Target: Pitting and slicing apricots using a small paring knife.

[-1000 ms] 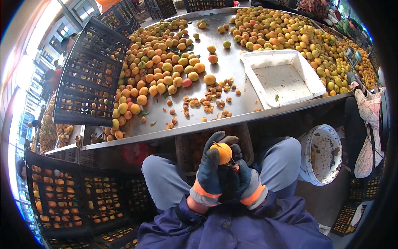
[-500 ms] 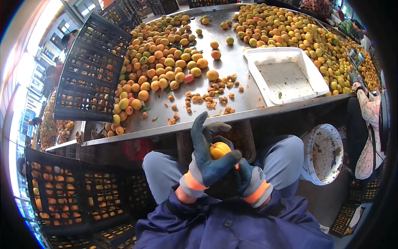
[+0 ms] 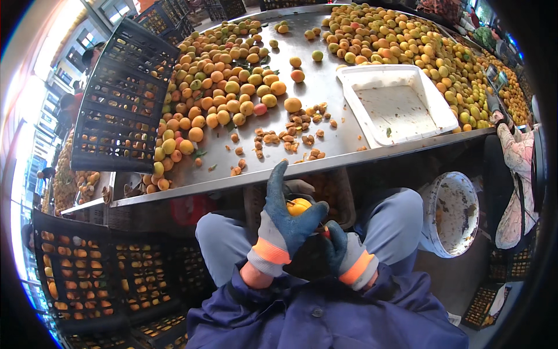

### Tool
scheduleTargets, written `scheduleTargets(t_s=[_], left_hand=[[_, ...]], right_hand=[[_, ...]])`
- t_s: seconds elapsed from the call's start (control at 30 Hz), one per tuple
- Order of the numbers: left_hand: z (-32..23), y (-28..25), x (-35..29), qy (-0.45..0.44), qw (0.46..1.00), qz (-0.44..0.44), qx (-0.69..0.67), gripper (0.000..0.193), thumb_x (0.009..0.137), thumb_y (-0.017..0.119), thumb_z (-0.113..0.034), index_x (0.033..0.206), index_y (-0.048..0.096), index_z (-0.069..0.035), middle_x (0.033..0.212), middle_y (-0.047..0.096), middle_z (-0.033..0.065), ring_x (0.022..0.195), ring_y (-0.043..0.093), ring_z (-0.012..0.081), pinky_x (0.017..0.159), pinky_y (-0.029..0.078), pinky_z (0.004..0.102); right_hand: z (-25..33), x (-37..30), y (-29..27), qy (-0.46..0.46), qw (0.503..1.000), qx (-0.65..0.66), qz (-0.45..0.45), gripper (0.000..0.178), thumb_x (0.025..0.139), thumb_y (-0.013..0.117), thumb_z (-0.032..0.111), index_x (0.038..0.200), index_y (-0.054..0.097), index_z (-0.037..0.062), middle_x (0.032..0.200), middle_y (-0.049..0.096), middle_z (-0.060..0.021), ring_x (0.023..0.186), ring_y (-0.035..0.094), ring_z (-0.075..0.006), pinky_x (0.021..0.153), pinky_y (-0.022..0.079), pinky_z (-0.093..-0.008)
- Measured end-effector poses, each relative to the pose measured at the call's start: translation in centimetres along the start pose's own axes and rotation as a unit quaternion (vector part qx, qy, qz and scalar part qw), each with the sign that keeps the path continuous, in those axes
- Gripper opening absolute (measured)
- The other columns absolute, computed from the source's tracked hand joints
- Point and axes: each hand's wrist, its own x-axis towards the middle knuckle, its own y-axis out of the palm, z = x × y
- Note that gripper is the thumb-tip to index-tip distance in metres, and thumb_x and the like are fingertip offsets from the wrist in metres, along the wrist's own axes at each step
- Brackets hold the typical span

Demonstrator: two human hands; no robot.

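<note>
My left hand (image 3: 288, 220), in a blue coated glove with an orange-and-grey cuff, is closed around a yellow-orange apricot (image 3: 298, 206). Its index finger points up toward the table edge, and a dark cut line crosses the fruit. Just to the right, my right hand (image 3: 343, 249) is gloved alike and curled around a small red-handled tool (image 3: 326, 232), mostly hidden by the fingers. Ahead on the metal table (image 3: 343, 145) lie brown apricot pits and scraps (image 3: 285, 136), with a heap of whole apricots (image 3: 224, 93) behind them.
A white tray (image 3: 407, 132) sits at the table's near right, beside a large apricot pile (image 3: 401, 43). A black crate (image 3: 119, 102) leans at the left. Fruit-filled crates (image 3: 72, 273) stand below. A stained white bucket (image 3: 453, 215) is by my right knee; a crate (image 3: 347, 200) lies under the table edge.
My right hand has drawn slightly down and away from the apricot with the red-handled tool. My left hand has turned a little, still holding the fruit. The whole view has shifted slightly.
</note>
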Motion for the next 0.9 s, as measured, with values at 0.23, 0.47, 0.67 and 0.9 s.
scheduleTargets(t_s=[0.23,0.47,0.67,0.9], left_hand=[[1.0,-0.4,-0.5,0.032,0.991,0.049,-0.117,0.065,0.075,0.066,0.001,0.133,0.038,-0.003,0.112,0.054,0.0137,0.098,0.057,0.0179,0.086,0.050,0.0318],[2.4,0.6,-1.3,-0.118,0.915,0.037,-0.385,0.047,0.081,0.064,-0.003,0.126,0.050,-0.005,0.125,0.053,0.0144,0.110,0.054,0.0235,0.091,0.049,0.0356],[2.8,0.7,-0.8,-0.046,0.928,0.056,-0.366,0.081,0.077,0.064,-0.005,0.147,0.024,-0.010,0.127,0.049,0.0161,0.099,0.057,0.0216,0.084,0.050,0.0353],[2.1,-0.4,-0.2,0.142,0.989,-0.017,0.037,0.086,0.072,0.060,0.006,0.145,0.017,-0.006,0.115,0.047,0.0123,0.090,0.056,0.0197,0.075,0.051,0.0291]], right_hand=[[-0.3,0.2,0.3,-0.002,0.998,-0.032,-0.052,0.021,0.091,0.058,0.026,0.101,0.052,0.0081,0.079,0.065,-0.0144,0.074,0.066,-0.0349,0.061,0.049,-0.0385],[0.2,0.3,-0.3,0.021,0.999,-0.002,-0.028,0.026,0.087,0.061,0.027,0.103,0.050,0.0093,0.078,0.064,-0.0173,0.074,0.064,-0.0399,0.059,0.048,-0.0439],[-0.5,0.1,-0.4,0.009,0.994,-0.104,-0.030,0.027,0.086,0.061,0.027,0.103,0.048,0.0108,0.074,0.063,-0.0182,0.069,0.062,-0.0414,0.057,0.046,-0.0465],[-0.2,0.0,-0.4,0.003,0.992,-0.128,-0.019,0.019,0.089,0.056,0.026,0.097,0.049,0.0101,0.066,0.059,-0.0195,0.062,0.059,-0.0417,0.053,0.042,-0.0492]])
